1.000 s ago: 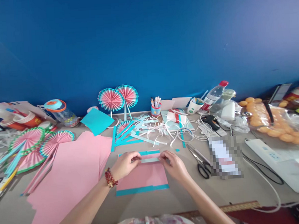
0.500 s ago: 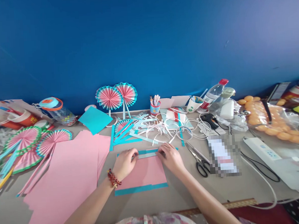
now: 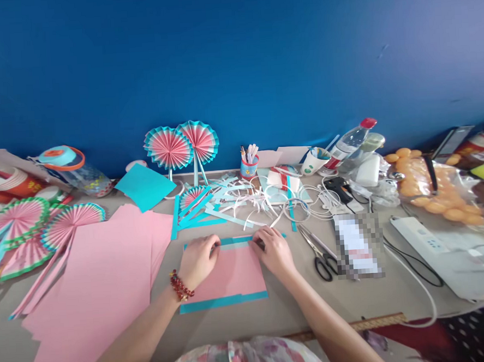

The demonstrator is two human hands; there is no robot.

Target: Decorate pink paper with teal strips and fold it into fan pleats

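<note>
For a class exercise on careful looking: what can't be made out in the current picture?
Head view throughout:
Pink sheet: parts hidden by the left hand and right hand, which also hide their own grip.
Pixelated item: details masked by the mosaic.
Red paper cups: outer one cut off by left edge.
Bottle label: print too small to read.
</note>
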